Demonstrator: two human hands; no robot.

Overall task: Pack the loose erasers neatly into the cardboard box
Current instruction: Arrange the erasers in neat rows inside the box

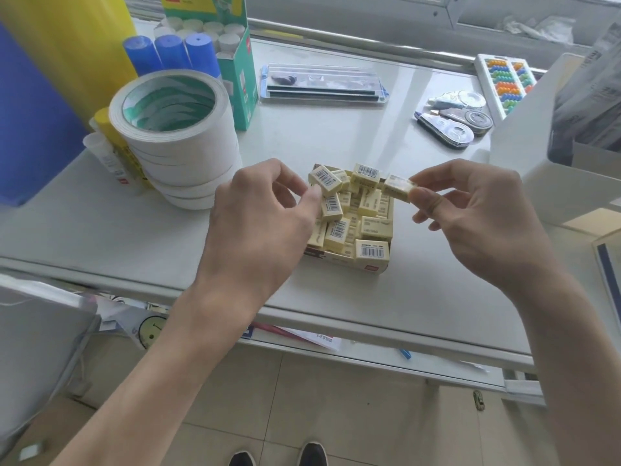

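Reaching in from the bottom edge on two bare forearms, high above the tiled floor and a pair of dark shoes (pixel 312 454). Keeping the hands apart, one at each side of the cardboard box (pixel 373 266).

Pinching a single eraser (pixel 398 187) between thumb and forefinger of the right hand (pixel 470 213), and holding it in the air just over the box's far right corner, with the other fingers loosely bent below. Curling the left hand (pixel 255 223) over the box's left side, with thumb tip and forefinger meeting at the end of a barcoded eraser (pixel 324 178) on top of the heap. Not possible to tell whether gripping it or only touching.

Resting the box near the front edge of the pale surface (pixel 437 280), between the two hands, heaped with loose erasers (pixel 369 227) lying at all angles, some flat, some tilted, several poking above the rim.

Sharing the surface with a stack of tape rolls (pixel 178 136) to the left of the box, blue-capped glue sticks (pixel 168 52) behind that stack, a clear flat case (pixel 322 84) farther back, and correction tape dispensers (pixel 453 126) at far right.
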